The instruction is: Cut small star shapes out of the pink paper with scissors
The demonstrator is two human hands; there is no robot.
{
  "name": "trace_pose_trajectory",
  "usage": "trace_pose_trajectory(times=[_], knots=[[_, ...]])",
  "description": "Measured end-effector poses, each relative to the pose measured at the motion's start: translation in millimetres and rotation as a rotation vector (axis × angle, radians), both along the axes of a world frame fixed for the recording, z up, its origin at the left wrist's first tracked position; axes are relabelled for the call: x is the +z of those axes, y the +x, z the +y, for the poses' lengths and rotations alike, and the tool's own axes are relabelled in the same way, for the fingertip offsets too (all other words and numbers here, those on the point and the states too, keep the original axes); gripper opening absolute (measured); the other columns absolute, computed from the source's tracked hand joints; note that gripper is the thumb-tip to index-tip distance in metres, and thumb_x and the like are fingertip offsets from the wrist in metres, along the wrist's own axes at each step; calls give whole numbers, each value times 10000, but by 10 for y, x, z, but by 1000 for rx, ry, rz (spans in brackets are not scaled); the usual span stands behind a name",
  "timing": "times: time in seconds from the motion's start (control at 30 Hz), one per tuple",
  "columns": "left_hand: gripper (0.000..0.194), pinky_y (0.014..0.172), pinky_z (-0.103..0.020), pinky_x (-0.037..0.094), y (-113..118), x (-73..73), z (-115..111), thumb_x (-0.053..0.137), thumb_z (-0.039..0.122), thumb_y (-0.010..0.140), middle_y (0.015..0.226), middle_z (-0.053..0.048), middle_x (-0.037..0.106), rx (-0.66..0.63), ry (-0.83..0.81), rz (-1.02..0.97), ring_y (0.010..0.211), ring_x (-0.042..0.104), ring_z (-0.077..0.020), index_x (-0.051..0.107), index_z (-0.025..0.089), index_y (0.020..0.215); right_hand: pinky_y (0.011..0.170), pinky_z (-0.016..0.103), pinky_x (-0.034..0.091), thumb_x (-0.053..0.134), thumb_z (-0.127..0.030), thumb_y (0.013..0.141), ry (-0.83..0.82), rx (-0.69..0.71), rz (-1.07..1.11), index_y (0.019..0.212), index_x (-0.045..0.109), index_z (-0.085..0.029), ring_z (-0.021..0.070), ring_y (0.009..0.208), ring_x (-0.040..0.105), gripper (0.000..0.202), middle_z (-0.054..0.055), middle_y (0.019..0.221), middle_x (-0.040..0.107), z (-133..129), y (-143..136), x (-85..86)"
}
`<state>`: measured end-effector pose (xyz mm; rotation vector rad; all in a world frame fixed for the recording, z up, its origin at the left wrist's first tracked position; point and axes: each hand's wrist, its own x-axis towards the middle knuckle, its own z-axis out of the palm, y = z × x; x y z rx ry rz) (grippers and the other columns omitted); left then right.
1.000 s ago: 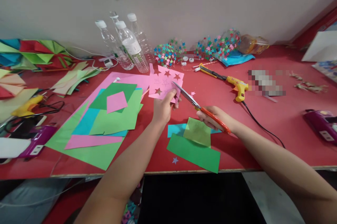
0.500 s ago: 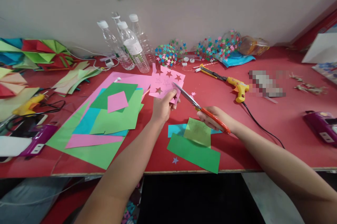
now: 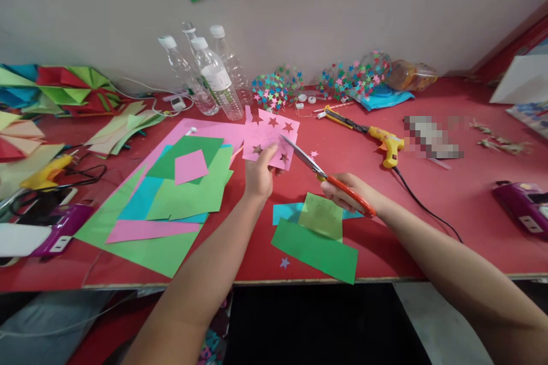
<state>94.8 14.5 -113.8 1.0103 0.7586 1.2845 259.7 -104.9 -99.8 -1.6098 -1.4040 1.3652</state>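
L hand (image 3: 260, 173) is pinching the pink card (image 3: 268, 137) at its lower edge, thumb lying on top, other fingers curling underneath. Card is sitting mid-view, just above the red tabletop (image 3: 428, 199), w/ several star-shaped holes showing thru. R hand (image 3: 345, 191) is grasping the scissors (image 3: 351, 195), fingers wrapping the red handles; blades are pointing up-left, tip lying over the card's R half, but can't tell if it's touching. A pink star (image 3: 314, 154) is lying just R of the blades. Below R hand, a lime piece (image 3: 321, 217) is overlapping a blue strip (image 3: 286, 213), w/ a green strip (image 3: 314, 249) lying nearest the front edge & a small pale star (image 3: 285, 263) resting just L of it. L of the L arm, a stack of colored sheets (image 3: 197, 196) is spreading out. Clear bottles (image 3: 219, 82) are standing at back near the wall; star-covered pieces (image 3: 269, 89) are sitting R of them. Yellow glue gun (image 3: 389, 142) is lying well R of the card, its cord (image 3: 422, 199) trailing toward the front.
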Motion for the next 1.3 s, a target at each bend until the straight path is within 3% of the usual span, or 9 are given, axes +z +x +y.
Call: trace_pose_trajectory(times=[0.17,0.37,0.67,0.87,1.3], knots=[[241,379,-197,344,45,-5,-62,706,377,702,562,40,576,-9,-32,2,423,524,-79,565,183,725,353,203,315,478,-674,853,9,42,83,682,472,-194,67,317,363,510,-77,375,401,-2,25,-76],[289,385,-199,325,108,-47,-160,699,413,763,516,44,541,-36,4,-20,401,481,-64,554,179,673,315,183,298,468,-735,817,-35,3,169,717,483,-188,62,290,343,556,-89,364,395,-17,-50,-82],[406,417,-219,345,132,-118,-286,586,497,853,485,18,529,-58,70,134,429,481,-79,565,182,597,316,187,313,404,-705,877,36,-4,293,744,477,-192,70,275,358,535,-89,361,409,-58,-187,-238],[428,423,-214,328,135,-113,-298,585,522,850,494,29,505,-64,63,183,432,456,-66,544,180,595,309,184,322,411,-767,821,-2,-42,288,728,475,-194,66,270,357,583,-84,356,413,-70,-249,-193],[455,434,-238,326,147,-65,-330,598,575,821,503,27,505,-42,28,217,428,433,-72,543,185,592,310,181,327,408,-733,847,15,-95,219,707,467,-201,71,270,371,553,-74,343,411,-108,-303,-144]])
